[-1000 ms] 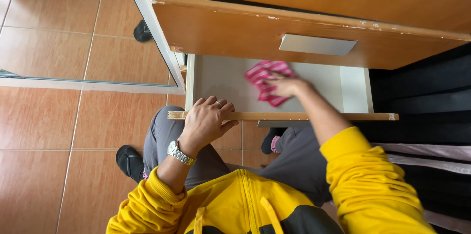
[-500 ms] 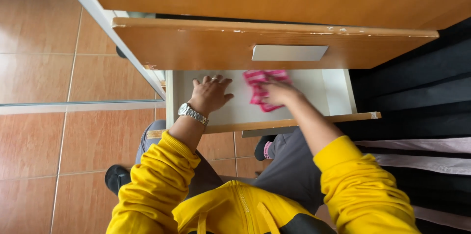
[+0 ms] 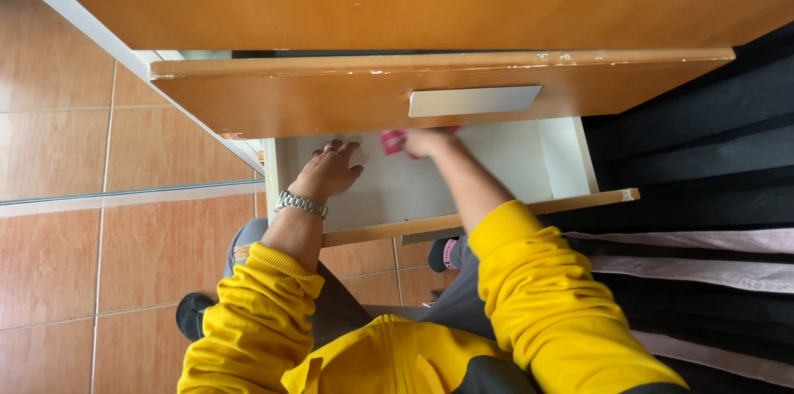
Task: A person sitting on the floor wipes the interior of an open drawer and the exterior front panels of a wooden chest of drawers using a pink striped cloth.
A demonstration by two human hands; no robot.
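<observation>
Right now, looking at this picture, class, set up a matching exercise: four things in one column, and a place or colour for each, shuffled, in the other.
Things:
1. left hand
2. pink cloth
3. wristwatch
4. lower drawer

Places or colours:
A. silver band on the left wrist
B. white inside, pulled open
C. flat on the drawer bottom
D. under the right hand, far end of the drawer

Pairs: 1-C, 2-D, 3-A, 4-B

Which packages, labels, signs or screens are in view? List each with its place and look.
None in view: only a pink cloth under the right hand in the open white drawer, the left hand flat beside it, and a plain silver handle plate on the drawer above.
</observation>
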